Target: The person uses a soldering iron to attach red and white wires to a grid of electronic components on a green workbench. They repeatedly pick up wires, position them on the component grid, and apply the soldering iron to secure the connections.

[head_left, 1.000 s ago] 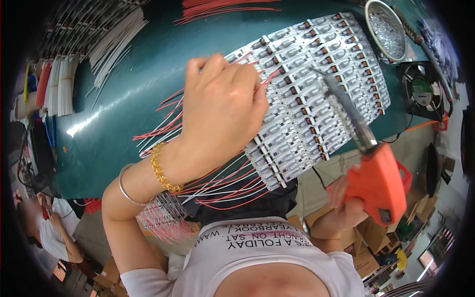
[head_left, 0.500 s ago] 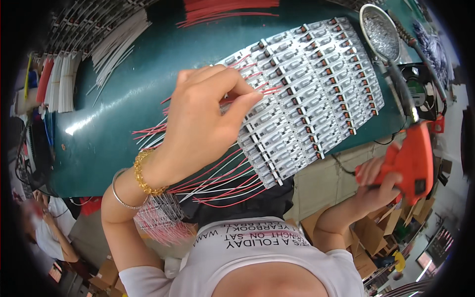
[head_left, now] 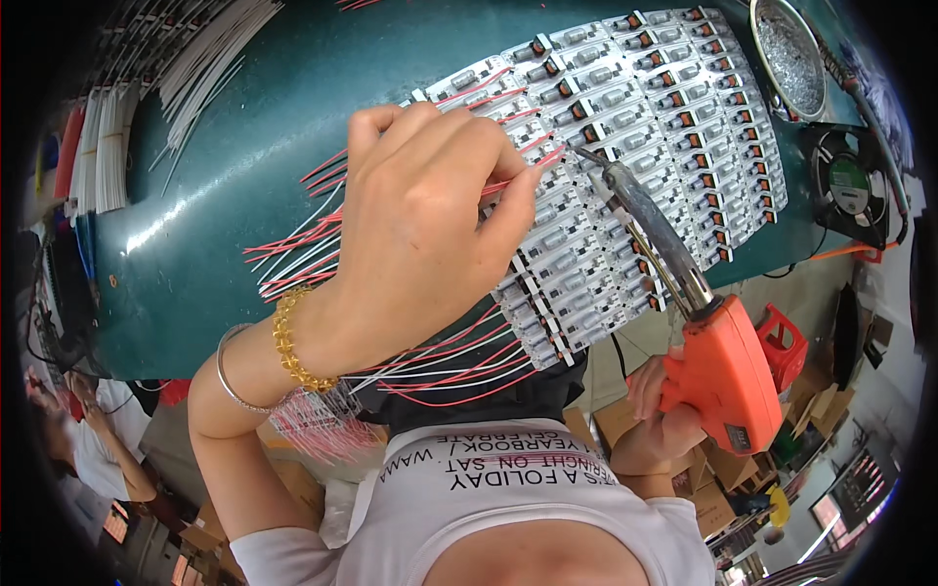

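My left hand (head_left: 430, 210) lies over the near left part of a panel of small circuit boards (head_left: 674, 142). Thumb and forefinger pinch a red wire (head_left: 554, 156), its end down near a board's pads. My right hand (head_left: 666, 418) grips a red soldering gun (head_left: 728, 376). The iron's tip (head_left: 578, 149) sits just right of that wire end; whether they touch I cannot tell. Several red and white wires (head_left: 459, 356) trail from the panel's left edge, some hidden under my left hand.
Loose white wires (head_left: 210, 68) and a banded white bundle (head_left: 106, 161) lie on the left of the green table (head_left: 244, 166). A round metal dish of shiny scraps (head_left: 789, 68) and a small black fan (head_left: 845, 186) stand at the right. Another person (head_left: 93, 459) is at the far left.
My right hand has brought the soldering gun in from the right, so its tip now reaches the wire end. My left hand still pinches red wire. The view has shifted slightly.
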Motion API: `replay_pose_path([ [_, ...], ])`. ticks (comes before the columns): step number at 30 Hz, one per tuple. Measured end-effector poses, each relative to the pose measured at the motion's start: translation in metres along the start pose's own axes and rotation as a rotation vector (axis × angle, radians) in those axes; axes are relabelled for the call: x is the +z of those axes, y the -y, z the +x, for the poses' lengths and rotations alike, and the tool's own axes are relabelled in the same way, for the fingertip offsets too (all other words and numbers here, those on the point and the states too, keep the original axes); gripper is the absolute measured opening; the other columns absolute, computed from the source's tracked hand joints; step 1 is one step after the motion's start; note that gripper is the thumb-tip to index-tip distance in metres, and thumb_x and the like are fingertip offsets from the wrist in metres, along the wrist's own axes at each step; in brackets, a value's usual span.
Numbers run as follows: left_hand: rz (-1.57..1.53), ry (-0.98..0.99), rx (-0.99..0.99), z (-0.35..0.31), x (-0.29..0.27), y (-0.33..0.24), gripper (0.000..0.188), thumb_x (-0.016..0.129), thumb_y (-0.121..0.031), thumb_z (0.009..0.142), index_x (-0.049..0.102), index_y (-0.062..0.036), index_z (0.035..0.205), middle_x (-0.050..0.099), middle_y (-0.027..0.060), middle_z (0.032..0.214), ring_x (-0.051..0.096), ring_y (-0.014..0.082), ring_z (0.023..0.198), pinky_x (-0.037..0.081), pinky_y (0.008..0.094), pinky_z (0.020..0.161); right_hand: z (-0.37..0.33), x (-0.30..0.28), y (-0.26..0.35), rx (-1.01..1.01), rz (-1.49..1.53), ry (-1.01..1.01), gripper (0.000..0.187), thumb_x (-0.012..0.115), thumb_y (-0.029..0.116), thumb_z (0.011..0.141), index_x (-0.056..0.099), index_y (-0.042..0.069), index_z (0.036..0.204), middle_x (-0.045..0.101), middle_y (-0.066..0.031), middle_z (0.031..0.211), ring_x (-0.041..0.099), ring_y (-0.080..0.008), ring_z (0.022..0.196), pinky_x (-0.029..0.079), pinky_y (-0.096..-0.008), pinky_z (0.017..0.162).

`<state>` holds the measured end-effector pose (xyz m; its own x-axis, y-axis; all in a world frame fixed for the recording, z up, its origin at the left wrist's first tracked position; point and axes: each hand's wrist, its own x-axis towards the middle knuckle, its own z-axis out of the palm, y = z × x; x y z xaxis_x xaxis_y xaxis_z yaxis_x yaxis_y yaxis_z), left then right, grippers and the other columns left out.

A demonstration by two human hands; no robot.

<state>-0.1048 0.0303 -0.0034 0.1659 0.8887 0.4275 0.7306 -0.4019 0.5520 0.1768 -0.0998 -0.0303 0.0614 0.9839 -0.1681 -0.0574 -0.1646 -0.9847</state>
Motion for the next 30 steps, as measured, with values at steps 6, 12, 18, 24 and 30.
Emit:
replay_pose_path([
  [6,0.016,0.002,0.022,0.001,0.001,0.001,0.015,0.074,-0.005,0.074,0.059,-0.0069,0.07,0.056,0.002,0.065,0.052,0.0208,0.064,0.036,0.0335,0.073,-0.004,0.01,0.008,-0.047,-0.204,0.007,0.046,0.057,0.039,0.089,0.054,-0.002,0.11,0.056,-0.0023,0.069,0.052,-0.0155,0.061,0.042,-0.0288,0.055],
  [12,0.025,0.001,0.037,-0.001,0.002,0.003,0.015,0.073,-0.006,0.074,0.058,-0.0075,0.07,0.055,0.0018,0.066,0.052,0.0214,0.066,0.036,0.0347,0.074,-0.008,-0.007,0.019,-0.137,-0.832,0.22,0.039,0.055,0.028,0.091,0.051,-0.001,0.117,0.059,-0.0059,0.095,0.056,-0.019,0.083,0.044,-0.0311,0.068],
  [18,0.029,0.007,0.038,-0.001,0.003,0.003,0.015,0.072,-0.006,0.073,0.057,-0.0079,0.07,0.055,0.0018,0.067,0.052,0.0218,0.068,0.036,0.036,0.074,-0.004,0.01,0.013,-0.14,-0.146,0.073,0.069,0.058,0.048,0.087,0.046,-0.009,0.126,0.049,-0.0029,0.07,0.046,-0.012,0.057,0.039,-0.0258,0.055],
  [24,-0.007,-0.051,0.045,0.002,-0.002,-0.001,0.012,0.075,-0.004,0.07,0.064,-0.0065,0.073,0.058,0.0033,0.075,0.054,0.0216,0.072,0.037,0.0338,0.075,-0.001,0.007,0.012,-0.16,-0.102,0.179,0.058,0.058,0.032,0.089,0.044,-0.007,0.13,0.054,-0.0083,0.091,0.053,-0.015,0.077,0.045,-0.0297,0.069],
  [30,-0.028,0.052,0.05,-0.001,-0.001,-0.007,0.015,0.076,-0.004,0.067,0.063,-0.0059,0.073,0.056,0.0037,0.078,0.054,0.0224,0.075,0.036,0.0338,0.076,-0.007,0.014,0.018,-0.118,-0.134,0.047,0.079,0.062,0.057,0.086,0.046,-0.009,0.125,0.047,0.0017,0.05,0.044,-0.0098,0.041,0.041,-0.0261,0.046],
])
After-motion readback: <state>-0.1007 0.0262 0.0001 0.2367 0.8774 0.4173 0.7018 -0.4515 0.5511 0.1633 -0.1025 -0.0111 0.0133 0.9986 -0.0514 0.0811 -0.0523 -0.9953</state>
